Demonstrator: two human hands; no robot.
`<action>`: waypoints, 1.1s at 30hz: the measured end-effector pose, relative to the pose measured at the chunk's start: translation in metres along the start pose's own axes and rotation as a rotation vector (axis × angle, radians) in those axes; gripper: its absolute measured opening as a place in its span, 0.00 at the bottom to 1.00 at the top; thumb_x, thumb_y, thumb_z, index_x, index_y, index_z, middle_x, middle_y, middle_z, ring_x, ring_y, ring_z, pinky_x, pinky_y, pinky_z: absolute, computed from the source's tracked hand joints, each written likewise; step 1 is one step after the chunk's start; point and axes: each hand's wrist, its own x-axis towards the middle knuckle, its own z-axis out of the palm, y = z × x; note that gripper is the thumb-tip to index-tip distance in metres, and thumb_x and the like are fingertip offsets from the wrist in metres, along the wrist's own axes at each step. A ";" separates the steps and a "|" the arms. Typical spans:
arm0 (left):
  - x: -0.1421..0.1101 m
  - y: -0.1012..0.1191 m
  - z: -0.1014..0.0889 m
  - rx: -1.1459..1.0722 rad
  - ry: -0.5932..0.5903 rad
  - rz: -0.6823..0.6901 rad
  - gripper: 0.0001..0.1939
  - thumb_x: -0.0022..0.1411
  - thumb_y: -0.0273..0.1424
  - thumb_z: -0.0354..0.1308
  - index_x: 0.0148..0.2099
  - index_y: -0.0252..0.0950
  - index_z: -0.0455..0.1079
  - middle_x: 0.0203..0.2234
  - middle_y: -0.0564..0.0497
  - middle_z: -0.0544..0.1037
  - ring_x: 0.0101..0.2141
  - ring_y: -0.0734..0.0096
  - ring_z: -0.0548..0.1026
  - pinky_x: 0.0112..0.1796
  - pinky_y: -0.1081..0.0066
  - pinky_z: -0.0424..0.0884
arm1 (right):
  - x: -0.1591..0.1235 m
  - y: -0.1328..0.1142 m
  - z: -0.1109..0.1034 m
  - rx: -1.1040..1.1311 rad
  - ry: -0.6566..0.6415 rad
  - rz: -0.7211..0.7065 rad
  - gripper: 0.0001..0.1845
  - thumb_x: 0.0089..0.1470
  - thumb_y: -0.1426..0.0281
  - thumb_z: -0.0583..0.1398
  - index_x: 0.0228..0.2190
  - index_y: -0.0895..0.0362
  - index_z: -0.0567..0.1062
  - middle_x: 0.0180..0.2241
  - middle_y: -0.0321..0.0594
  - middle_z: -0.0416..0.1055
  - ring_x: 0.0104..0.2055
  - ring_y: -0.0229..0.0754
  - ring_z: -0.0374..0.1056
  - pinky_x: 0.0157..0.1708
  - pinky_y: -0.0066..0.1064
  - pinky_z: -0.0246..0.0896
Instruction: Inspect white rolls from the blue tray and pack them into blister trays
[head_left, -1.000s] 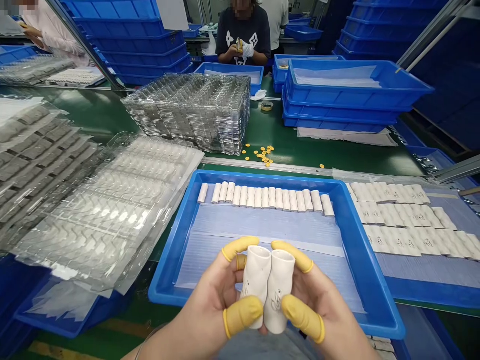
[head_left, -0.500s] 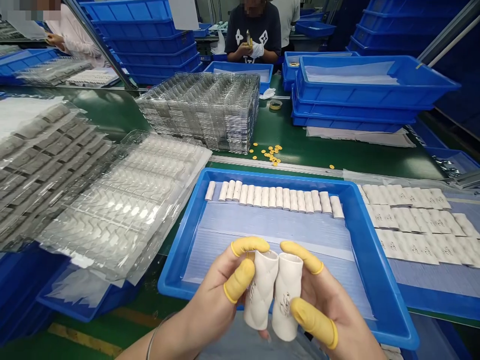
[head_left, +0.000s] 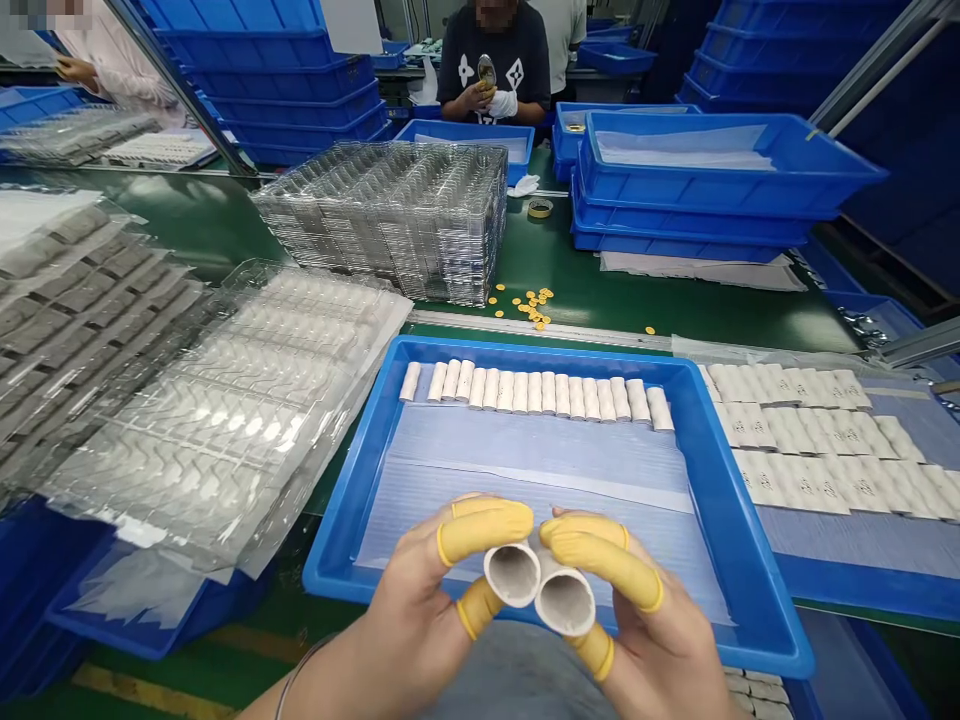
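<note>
Tube [head_left: 512,574] in the left grip [head_left: 416,590] and a matching tube [head_left: 564,600] in the right grip [head_left: 645,610]; both grips are closed, the thumbs and fingers wrapped around the white outer walls, and yellow finger cots [head_left: 484,530] cover several fingertips; the pair touch side by side, held just above the near part of a blue tray [head_left: 360,520]; their open ends face the camera and show grey, cardboard-like insides; the outer surfaces are mostly hidden by the fingers at this angle; in the earlier frames the tubes stood more upright, with the embossed sides in view, and now they are tipped over to show their hollow ends.

Inside that tray, a pale blue liner sheet [head_left: 525,460] covers the floor, and a row of white tubes [head_left: 536,393] lies side by side along the far wall; to the right, outside the tray, more white tubes [head_left: 802,470] lie in rows on a sheet; to the left, a clear blister tray [head_left: 225,400] holds white pieces in moulded pockets, with grey-filled trays [head_left: 75,300] beyond it at the far left; on the green worktop [head_left: 600,300] farther off stand a tall stack of clear trays [head_left: 382,220], scattered yellow discs [head_left: 532,305], a tape roll [head_left: 540,207] and stacked blue crates [head_left: 720,165]; across the worktop, a co-worker [head_left: 491,70] holds a small item in front of a dark shirt.
</note>
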 end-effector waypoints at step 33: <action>0.016 -0.006 0.023 -1.071 0.558 -0.755 0.13 0.55 0.26 0.69 0.42 0.36 0.72 0.40 0.45 0.82 0.44 0.65 0.81 0.50 0.64 0.74 | -0.001 0.013 0.012 0.275 0.374 0.156 0.11 0.57 0.75 0.66 0.37 0.50 0.71 0.34 0.35 0.67 0.39 0.41 0.71 0.41 0.30 0.75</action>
